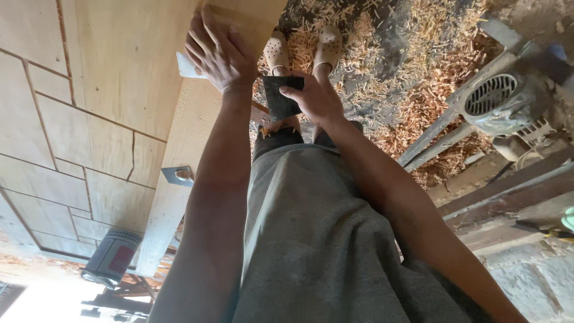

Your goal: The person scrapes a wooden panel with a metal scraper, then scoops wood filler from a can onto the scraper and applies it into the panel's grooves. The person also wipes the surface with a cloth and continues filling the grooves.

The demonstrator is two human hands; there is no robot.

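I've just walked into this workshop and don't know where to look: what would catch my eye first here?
First, the person's left hand pressed flat on the pale plywood panel at upper left, with the right hand gripping a dark flat rectangular block beside its edge. Below them, cream perforated clogs stand in a thick litter of golden wood shavings. At right sits a grey electric motor with a round vented end.

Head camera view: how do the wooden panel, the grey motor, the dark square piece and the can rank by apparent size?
1. Wooden panel, by far the largest.
2. Grey motor.
3. Can, though nearness to the camera makes this unsure.
4. Dark square piece in the right hand, partly hidden.
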